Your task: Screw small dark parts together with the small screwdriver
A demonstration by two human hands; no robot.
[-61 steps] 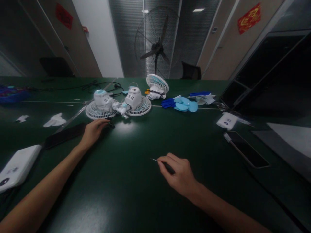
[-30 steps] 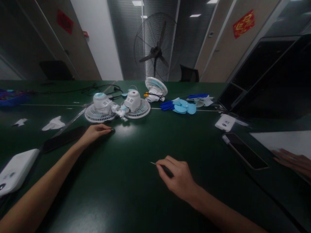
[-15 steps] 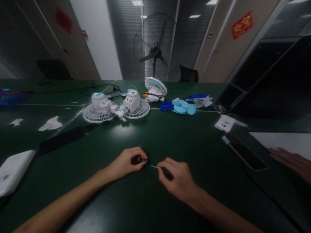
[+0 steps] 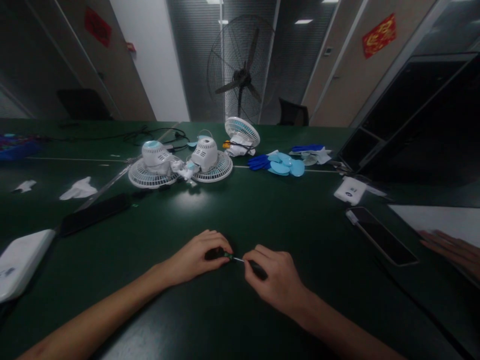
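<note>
My left hand [image 4: 200, 256], low over the table's middle, pinches a small green piece [image 4: 227, 255] between thumb and fingertips; it is too small and dark to name. My right hand [image 4: 275, 275] is closed round the black handle of a screwdriver [image 4: 258, 270]. Its thin metal shaft points left, and the tip meets or nearly meets the green piece. Beyond my hands lie white fans: one face down [image 4: 155, 162], another beside it [image 4: 206, 160], and a third tilted [image 4: 242, 135] farther back.
Light-blue fan blades [image 4: 287, 165] and dark-blue gloves [image 4: 258, 161] lie at the back right. A phone [image 4: 382, 235] and a small white box [image 4: 350, 190] are on the right, near another person's hand [image 4: 452, 250]. A white device [image 4: 24, 262] sits at left on the green table [image 4: 180, 320].
My left hand has shifted slightly right and down, bringing the green piece up to the screwdriver's tip. The gap between them has closed. My right hand has barely moved.
</note>
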